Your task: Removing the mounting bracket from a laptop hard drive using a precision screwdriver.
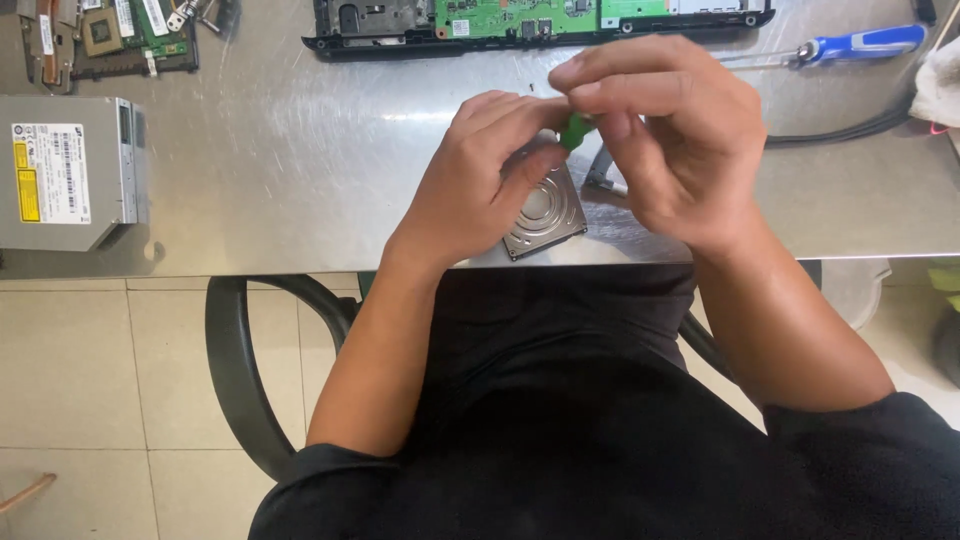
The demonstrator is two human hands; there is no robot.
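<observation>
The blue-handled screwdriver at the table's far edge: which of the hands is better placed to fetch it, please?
Right, probably. The right hand, pinching a green-handled tool, is nearer the screwdriver; the left hand rests on the hard drive.

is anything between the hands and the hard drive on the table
Nothing visible. The left hand rests directly on the hard drive, and the right hand holds a green tool just above it.

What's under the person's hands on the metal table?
A silver hard drive lies under the left hand. A green-handled tool shows between both hands; the right hand covers its tip and the drive's far edge.
</observation>
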